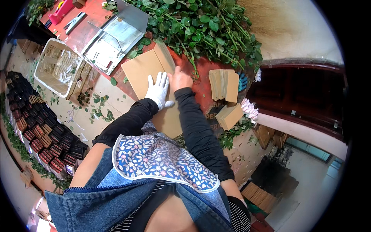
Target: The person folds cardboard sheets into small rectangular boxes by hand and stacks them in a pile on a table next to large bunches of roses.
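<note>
A tan cardboard sheet (142, 68) lies on the red table (200, 90) in front of me, its narrow far side folded at a crease. My left hand (158, 90), in a white glove, rests flat on the cardboard with its fingers apart. Close beside it, my bare right hand (180, 79) is at the cardboard's right edge with its fingers curled; whether it pinches the edge cannot be told. The cardboard's near end reaches my floral apron (165, 156).
Leafy cut stems (203, 23) are heaped at the back. A metal frame (116, 37) stands at the left, beyond a plastic crate (55, 66) on the floor. Folded cardboard pieces (223, 84) and another cardboard stack (229, 116) sit at the right, near a blue glove (242, 81).
</note>
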{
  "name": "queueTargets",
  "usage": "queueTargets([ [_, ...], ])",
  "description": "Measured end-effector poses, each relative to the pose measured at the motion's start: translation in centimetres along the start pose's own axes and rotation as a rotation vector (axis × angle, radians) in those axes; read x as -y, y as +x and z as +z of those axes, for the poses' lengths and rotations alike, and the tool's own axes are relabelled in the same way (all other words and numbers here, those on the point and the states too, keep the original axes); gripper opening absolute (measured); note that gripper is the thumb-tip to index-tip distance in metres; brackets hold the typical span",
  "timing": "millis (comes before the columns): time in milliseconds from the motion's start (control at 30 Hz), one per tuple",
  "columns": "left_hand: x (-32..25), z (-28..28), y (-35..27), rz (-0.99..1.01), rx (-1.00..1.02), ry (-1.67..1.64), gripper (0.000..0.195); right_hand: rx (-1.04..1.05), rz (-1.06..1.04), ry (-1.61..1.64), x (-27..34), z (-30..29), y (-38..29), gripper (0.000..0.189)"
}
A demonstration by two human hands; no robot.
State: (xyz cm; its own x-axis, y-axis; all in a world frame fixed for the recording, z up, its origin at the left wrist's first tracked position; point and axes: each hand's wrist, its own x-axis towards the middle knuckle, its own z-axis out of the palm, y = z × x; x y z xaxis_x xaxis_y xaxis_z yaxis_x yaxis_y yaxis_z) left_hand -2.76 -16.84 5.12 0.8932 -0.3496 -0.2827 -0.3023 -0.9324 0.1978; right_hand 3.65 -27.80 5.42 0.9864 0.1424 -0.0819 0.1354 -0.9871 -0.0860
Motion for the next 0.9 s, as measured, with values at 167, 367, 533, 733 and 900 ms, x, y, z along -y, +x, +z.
queueTargets([
  [167, -0.2, 0.3, 0.3, 0.04, -0.085, -0.041, 0.104, 0.151, -0.033, 0.352, -6.4, 1.7, 3.1, 0.049],
  [367, 0.1, 1.1, 0.0, 0.032, -0.14, -0.058, 0.103, 0.282, -0.035, 0.59, -7.6, 2.4, 4.2, 0.052],
  [533, -0.6, 0.8, -0.2, 0.048, -0.085, -0.046, 0.105, 0.253, 0.043, 0.604, -10.5, 2.2, 4.4, 0.057],
  [733, -1.0, 0.8, 0.0, 0.048, -0.087, -0.038, 0.105, 0.065, -0.01, 0.495, -11.8, -0.3, 3.6, 0.062],
  [900, -0.2, 1.2, 0.0, 0.037, -0.106, -0.025, 0.106, -0.293, -0.147, 0.686, -12.0, -11.4, 3.5, 0.05],
])
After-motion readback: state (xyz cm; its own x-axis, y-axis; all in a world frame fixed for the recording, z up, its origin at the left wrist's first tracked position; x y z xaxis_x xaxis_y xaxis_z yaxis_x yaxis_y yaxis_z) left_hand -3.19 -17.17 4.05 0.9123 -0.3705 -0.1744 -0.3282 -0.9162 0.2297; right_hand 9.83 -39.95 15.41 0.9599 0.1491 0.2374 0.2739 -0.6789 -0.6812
